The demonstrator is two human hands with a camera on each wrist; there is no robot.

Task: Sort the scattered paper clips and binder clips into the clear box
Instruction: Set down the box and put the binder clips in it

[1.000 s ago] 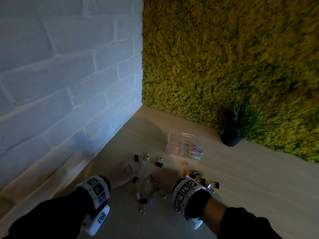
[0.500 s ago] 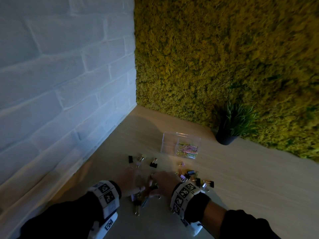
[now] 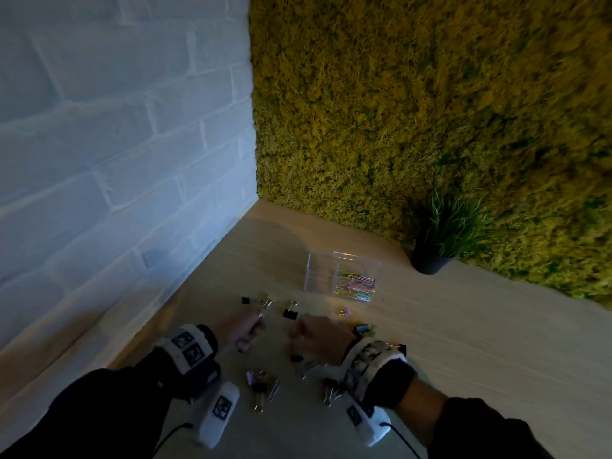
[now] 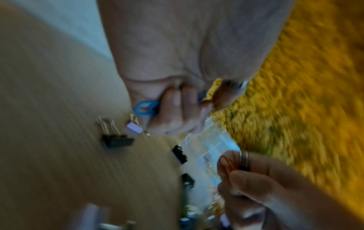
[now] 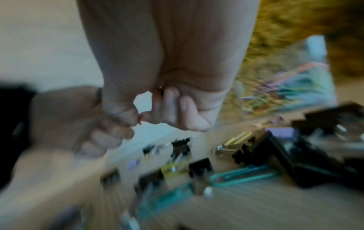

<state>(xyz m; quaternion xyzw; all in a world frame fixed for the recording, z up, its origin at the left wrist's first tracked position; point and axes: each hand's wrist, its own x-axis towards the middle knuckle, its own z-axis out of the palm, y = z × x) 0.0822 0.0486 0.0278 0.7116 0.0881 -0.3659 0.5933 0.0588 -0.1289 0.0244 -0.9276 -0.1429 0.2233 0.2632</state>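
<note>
We lose both wrist views to motion blur, small red item [image 5: 140, 120] pinched in right hand [image 5: 167, 87] unidentifiable, left hand [image 4: 183, 87] curled over a blue plastic clip [image 4: 146, 108], half hidden.

The table [image 3: 463, 326] is pale wood with a matt, fine-grained face. The clear box [image 3: 326, 271] is glossy see-through plastic. Binder clips [image 4: 116, 138] pair matt black bodies with shiny metal wire handles — the paper clips [image 3: 356, 286] look plastic-coated. Behind: rough painted brick wall [image 3: 116, 144], coarse fuzzy moss panel [image 3: 430, 111].
</note>
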